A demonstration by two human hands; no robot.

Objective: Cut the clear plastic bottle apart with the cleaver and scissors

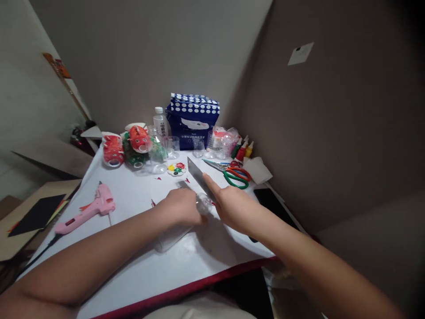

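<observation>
My left hand (182,204) is closed around a clear plastic bottle (174,239) lying on its side on the white-covered table (133,277). One clear end of the bottle sticks out to the right of the fist. Wrapped round a knife's handle is my right hand (237,207), with a finger stretched along the back of the wide metal blade (198,176). The blade slants up and away to the left, close beside the bottle's right end. Whether its edge touches the plastic I cannot tell. The handle is mostly hidden by my fingers.
A pink glue gun (99,204) lies at left. Red and green fish-like bottle crafts (113,150), cut clear bottles, and a blue bag (192,122) stand at the back. A paint palette (177,169), green-handled scissors (235,179), paint bottles (242,150) and a black tablet-like slab (275,206) lie beyond my hands.
</observation>
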